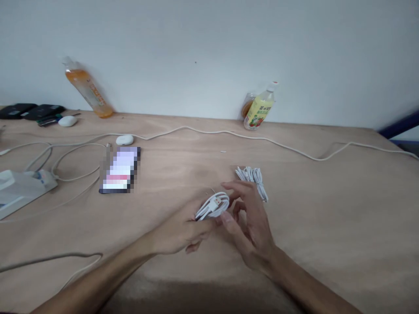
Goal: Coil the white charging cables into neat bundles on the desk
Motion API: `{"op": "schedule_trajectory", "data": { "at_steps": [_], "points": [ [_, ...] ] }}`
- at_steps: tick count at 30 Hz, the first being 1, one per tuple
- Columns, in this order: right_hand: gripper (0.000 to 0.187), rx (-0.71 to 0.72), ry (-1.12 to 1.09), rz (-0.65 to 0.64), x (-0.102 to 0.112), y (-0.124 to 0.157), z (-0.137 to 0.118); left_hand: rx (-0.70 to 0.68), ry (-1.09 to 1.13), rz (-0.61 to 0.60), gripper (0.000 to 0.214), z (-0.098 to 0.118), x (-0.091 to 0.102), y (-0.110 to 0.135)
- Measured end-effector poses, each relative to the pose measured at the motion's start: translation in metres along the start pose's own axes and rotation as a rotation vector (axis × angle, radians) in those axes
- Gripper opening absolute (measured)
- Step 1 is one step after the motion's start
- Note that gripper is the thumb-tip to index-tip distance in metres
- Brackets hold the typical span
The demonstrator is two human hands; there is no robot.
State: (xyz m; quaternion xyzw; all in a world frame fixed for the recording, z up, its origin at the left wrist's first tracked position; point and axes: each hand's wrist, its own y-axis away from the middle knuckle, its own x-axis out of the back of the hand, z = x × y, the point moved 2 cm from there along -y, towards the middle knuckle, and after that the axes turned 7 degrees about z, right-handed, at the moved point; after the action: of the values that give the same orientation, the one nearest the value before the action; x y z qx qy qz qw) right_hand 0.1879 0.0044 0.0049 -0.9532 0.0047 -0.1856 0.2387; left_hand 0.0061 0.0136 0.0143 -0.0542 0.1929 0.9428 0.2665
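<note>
A coiled white USB cable (214,205) is gripped in my left hand (185,229), its flat USB plug lying across the top of the loops. Close against the right side of the coil is my right hand (250,222), fingers apart and curved, the thumb near the loops. Whether its fingertips touch the cable I cannot tell. Just beyond my right hand, bundled white cables (252,176) lie on the wooden table (327,226), partly hidden by the fingers.
A phone (121,170), a white earbud case (125,140) and a white power strip (22,189) lie to the left. An orange drink bottle (90,91) and a yellow-labelled bottle (260,109) lean by the wall. A long white cord (225,132) crosses the table's back.
</note>
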Motion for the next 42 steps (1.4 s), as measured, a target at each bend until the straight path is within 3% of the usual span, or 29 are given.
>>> {"op": "schedule_trajectory", "data": {
  "at_steps": [3, 6, 10, 14, 16, 18, 20, 23, 28, 37, 40, 42],
  "points": [
    [0.030, 0.267, 0.157, -0.095, -0.004, 0.001, -0.003, 0.004, -0.047, -0.039, 0.062, -0.007, -0.002, 0.002],
    [0.011, 0.375, 0.239, -0.120, -0.009, 0.002, -0.006, 0.033, -0.124, -0.069, 0.044, -0.010, -0.005, 0.003],
    [0.026, 0.406, 0.263, -0.099, -0.013, 0.005, -0.009, 0.067, -0.065, -0.121, 0.038, -0.007, -0.008, 0.003],
    [0.027, 0.406, 0.284, 0.041, -0.011, 0.005, -0.007, 0.086, 0.048, -0.139, 0.030, -0.003, -0.008, 0.005],
    [0.026, 0.400, 0.327, 0.095, -0.010, 0.004, -0.006, 0.124, 0.104, -0.087, 0.024, -0.003, -0.007, 0.004],
    [0.026, 0.403, 0.358, 0.116, -0.009, 0.004, -0.005, 0.155, 0.109, -0.026, 0.036, -0.004, -0.005, 0.003],
    [0.025, 0.408, 0.383, 0.120, -0.009, 0.004, -0.005, 0.157, 0.065, -0.018, 0.048, -0.005, -0.005, 0.001],
    [0.025, 0.417, 0.405, 0.125, -0.010, 0.004, -0.004, 0.153, 0.050, -0.097, 0.054, -0.007, -0.005, -0.001],
    [0.032, 0.500, 0.396, 0.131, -0.011, 0.006, -0.004, 0.312, 0.073, -0.196, 0.061, -0.011, -0.001, -0.001],
    [0.034, 0.658, 0.483, 0.076, -0.006, -0.004, -0.007, 0.405, 0.200, -0.272, 0.053, -0.011, -0.002, -0.002],
    [0.044, 0.717, 0.540, 0.052, -0.006, -0.007, -0.007, 0.368, 0.191, -0.280, 0.046, -0.012, -0.004, -0.003],
    [0.045, 0.729, 0.538, 0.054, -0.006, -0.007, -0.005, 0.270, 0.129, -0.240, 0.046, -0.013, -0.006, -0.003]
  ]
}}
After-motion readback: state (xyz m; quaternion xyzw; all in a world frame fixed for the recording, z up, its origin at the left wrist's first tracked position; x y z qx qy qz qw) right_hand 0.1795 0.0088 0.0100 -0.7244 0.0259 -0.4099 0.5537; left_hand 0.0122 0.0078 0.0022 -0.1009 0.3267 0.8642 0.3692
